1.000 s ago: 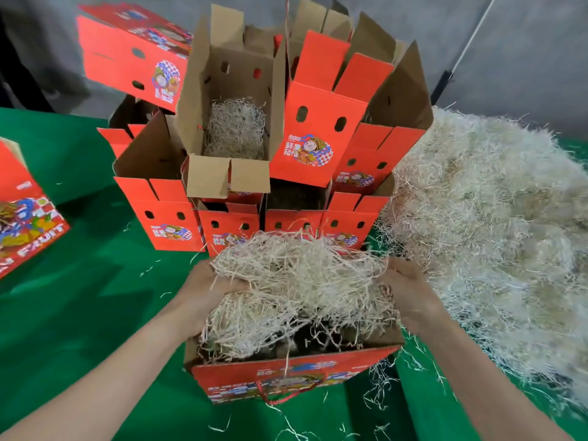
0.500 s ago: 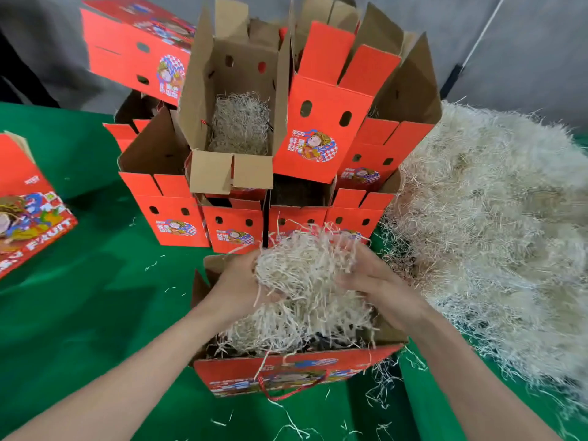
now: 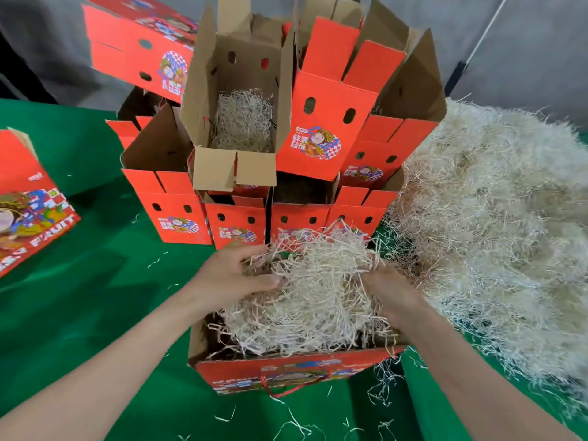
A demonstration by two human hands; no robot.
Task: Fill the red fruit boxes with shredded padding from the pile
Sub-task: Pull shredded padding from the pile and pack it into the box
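An open red fruit box (image 3: 286, 372) with a red cord handle stands on the green table right in front of me. A wad of pale shredded padding (image 3: 315, 291) bulges out of its top. My left hand (image 3: 232, 278) grips the wad on its left side, fingers curled into the strands. My right hand (image 3: 389, 291) presses into the wad from the right, partly buried in it. The big pile of shredded padding (image 3: 490, 224) lies to the right, touching the box.
Behind the box is a stack of several open red fruit boxes (image 3: 321, 122); one tilted box (image 3: 241, 122) holds padding. Another red box (image 3: 28, 214) lies at the left edge. Loose strands litter the green table (image 3: 95, 297).
The hands closed in from the wad's outer edges, squeezed it narrower, and have pushed it lower into the box. The view has shifted slightly nearer.
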